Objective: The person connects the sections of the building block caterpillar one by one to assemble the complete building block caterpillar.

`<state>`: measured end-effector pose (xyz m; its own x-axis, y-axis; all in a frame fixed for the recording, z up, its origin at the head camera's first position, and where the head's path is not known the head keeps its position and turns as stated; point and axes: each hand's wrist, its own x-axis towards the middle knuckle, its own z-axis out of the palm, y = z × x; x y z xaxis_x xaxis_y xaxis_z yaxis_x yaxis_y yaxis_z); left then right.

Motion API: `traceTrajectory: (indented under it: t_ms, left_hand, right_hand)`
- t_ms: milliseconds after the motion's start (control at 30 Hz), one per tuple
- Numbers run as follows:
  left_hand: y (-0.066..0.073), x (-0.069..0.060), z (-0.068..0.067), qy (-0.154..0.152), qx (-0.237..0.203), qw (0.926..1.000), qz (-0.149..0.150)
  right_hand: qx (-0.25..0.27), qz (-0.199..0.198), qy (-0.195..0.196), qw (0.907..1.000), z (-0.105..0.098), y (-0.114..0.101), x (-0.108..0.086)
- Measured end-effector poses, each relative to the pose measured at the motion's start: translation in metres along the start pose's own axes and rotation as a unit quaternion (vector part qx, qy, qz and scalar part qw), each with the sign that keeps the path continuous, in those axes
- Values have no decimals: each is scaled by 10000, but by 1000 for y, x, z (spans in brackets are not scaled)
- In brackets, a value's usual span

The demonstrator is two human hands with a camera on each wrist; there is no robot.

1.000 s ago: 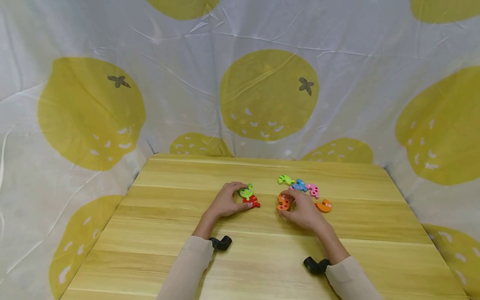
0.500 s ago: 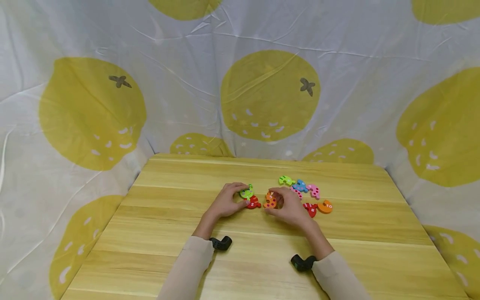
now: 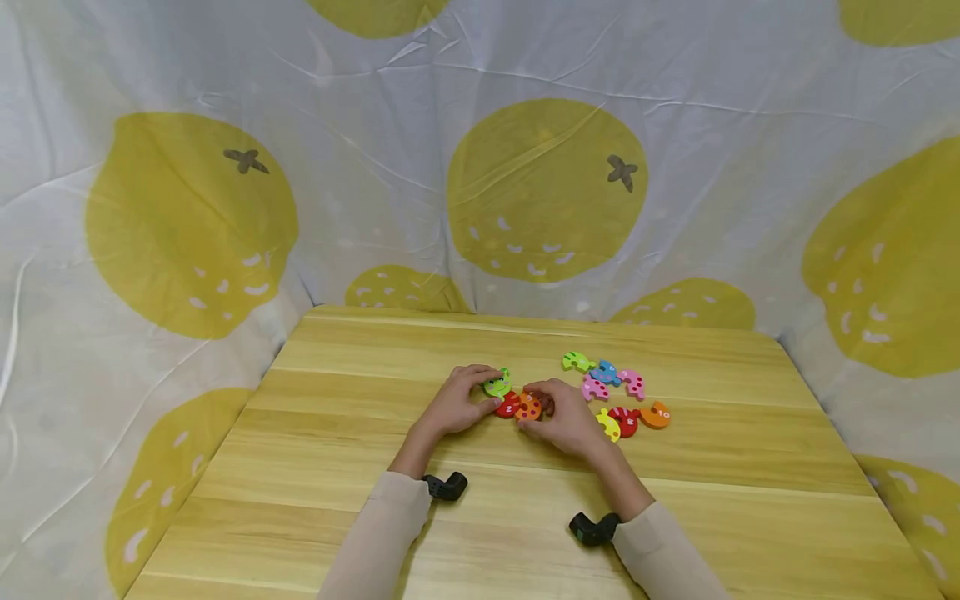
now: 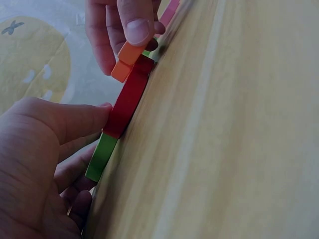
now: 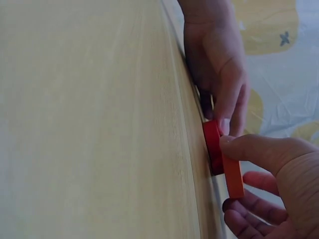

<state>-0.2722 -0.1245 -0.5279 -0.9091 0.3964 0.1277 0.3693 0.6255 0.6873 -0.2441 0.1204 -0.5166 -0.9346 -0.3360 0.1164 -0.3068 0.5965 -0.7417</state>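
Wooden tabletop [image 3: 337, 417]: left grip [image 3: 459, 402] holds red piece [image 4: 130, 98], right grip [image 3: 564, 417] orange piece [image 5: 233, 177], apparently touching.

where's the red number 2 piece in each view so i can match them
Head: red piece, below centre, slightly right.
Left wrist: red piece, left of centre.
Right wrist: red piece, right of centre.
Shared landmark: orange piece pinched by the right hand.

left hand [image 3: 456, 402]: holds green piece [image 3: 497, 384], red piece [image 3: 508, 407] | right hand [image 3: 565, 418]: pinches orange piece [image 3: 528, 408] beside red
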Motion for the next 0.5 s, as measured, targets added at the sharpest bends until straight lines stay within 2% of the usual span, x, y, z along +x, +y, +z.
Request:
traceTrajectory:
  t_ms: [300, 500]
  left_hand:
    - [1, 2, 0, 29, -37, 10000, -32]
    - [1, 0, 0, 22, -54, 10000, -21]
  right_hand:
    - [-289, 138, 216, 9993, 2, -6, 0]
    - [-505, 37, 300, 9983, 8, -7, 0]
